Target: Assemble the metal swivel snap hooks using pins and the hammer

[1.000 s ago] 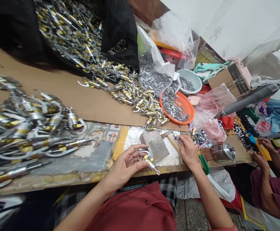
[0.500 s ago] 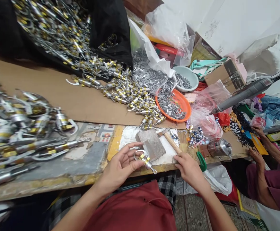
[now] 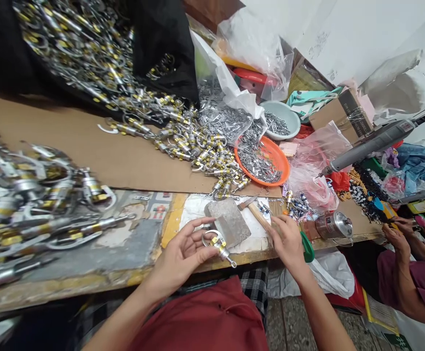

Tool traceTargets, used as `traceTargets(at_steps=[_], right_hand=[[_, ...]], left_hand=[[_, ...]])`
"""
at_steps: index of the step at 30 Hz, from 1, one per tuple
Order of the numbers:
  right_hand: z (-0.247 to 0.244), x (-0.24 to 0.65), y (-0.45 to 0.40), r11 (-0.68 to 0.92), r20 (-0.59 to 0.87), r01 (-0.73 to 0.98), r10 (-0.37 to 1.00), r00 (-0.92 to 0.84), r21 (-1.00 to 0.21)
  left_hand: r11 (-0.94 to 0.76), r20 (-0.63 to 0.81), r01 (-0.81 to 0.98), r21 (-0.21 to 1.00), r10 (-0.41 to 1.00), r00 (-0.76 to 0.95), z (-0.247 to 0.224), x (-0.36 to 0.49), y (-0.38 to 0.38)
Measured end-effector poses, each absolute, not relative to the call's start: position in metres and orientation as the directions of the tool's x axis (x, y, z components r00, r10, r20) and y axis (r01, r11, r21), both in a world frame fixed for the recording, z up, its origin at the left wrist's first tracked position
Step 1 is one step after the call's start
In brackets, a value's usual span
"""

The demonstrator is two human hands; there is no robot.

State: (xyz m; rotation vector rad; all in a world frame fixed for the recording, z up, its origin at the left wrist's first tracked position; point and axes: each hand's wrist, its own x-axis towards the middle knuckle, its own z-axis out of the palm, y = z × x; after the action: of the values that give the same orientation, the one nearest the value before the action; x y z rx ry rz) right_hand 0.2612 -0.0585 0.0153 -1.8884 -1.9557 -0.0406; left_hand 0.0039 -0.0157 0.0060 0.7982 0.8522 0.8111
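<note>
My left hand (image 3: pixel 185 251) is closed, pinching a small silver-and-yellow metal piece (image 3: pixel 220 246) with a curved arm and a ring at its lower end. The piece is held over the near edge of a grey stone block (image 3: pixel 230 219) on the bench. Just right of the block lies a hammer (image 3: pixel 258 214) with a wooden handle and a dark metal head. The fingers of my right hand (image 3: pixel 287 239) are closed round the handle's near end. Part of the handle is hidden by them.
Heaps of similar metal pieces (image 3: pixel 205 146) lie behind the block and at left. An orange tray (image 3: pixel 283 163) and a pale bowl (image 3: pixel 291 117) hold small metal parts. A metal cup (image 3: pixel 333 225) and a green handle (image 3: pixel 306 246) are at right. A power driver (image 3: pixel 373 141) hangs above; co-workers' hands (image 3: pixel 397 239) appear far right.
My right hand has shifted slightly up, its fingers now higher round the hammer handle. The left hand holds the metal piece nearly as before. Co-workers' hands at far right have moved.
</note>
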Motion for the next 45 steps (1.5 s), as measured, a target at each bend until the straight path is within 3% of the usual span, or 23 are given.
traceTargets(at_steps=[5,12,17,21,27,34,38,42,45], right_hand=[[0.000,0.262,-0.036,0.047,0.235,0.955,0.972,0.024,-0.292],[0.024,0.270,0.024,0.094,0.385,0.969,0.923,0.001,-0.229],[0.033,0.284,0.105,-0.111,0.203,0.977,0.968,0.148,-0.183],[0.022,0.282,0.130,-0.125,0.176,0.970,0.971,0.163,-0.209],[0.030,0.281,0.123,-0.086,0.255,0.953,0.953,0.164,-0.290],[0.044,0.240,0.063,0.091,0.293,0.876,0.954,0.060,-0.475],[0.045,0.197,-0.004,0.381,0.312,0.691,0.922,-0.231,-0.615],[0.042,0.177,-0.038,0.532,0.384,0.717,0.841,-0.382,-0.451],[0.038,0.176,-0.040,0.550,0.414,0.769,0.814,-0.406,-0.327]], left_hand=[[0.453,-0.323,-0.277,0.847,0.854,0.408,0.004,0.005,-0.015],[0.402,-0.303,-0.269,0.875,0.889,0.344,-0.001,0.007,-0.020],[0.407,-0.304,-0.290,0.866,0.890,0.339,-0.002,0.007,-0.021],[0.443,-0.313,-0.293,0.847,0.862,0.399,-0.002,0.006,-0.018],[0.443,-0.308,-0.271,0.855,0.853,0.421,-0.003,0.003,-0.015],[0.481,-0.313,-0.313,0.819,0.832,0.458,-0.003,0.004,-0.015],[0.487,-0.304,-0.343,0.803,0.831,0.467,-0.005,0.005,-0.014],[0.460,-0.279,-0.334,0.823,0.839,0.466,-0.006,0.005,-0.014],[0.457,-0.288,-0.312,0.833,0.840,0.461,-0.004,0.004,-0.013]])
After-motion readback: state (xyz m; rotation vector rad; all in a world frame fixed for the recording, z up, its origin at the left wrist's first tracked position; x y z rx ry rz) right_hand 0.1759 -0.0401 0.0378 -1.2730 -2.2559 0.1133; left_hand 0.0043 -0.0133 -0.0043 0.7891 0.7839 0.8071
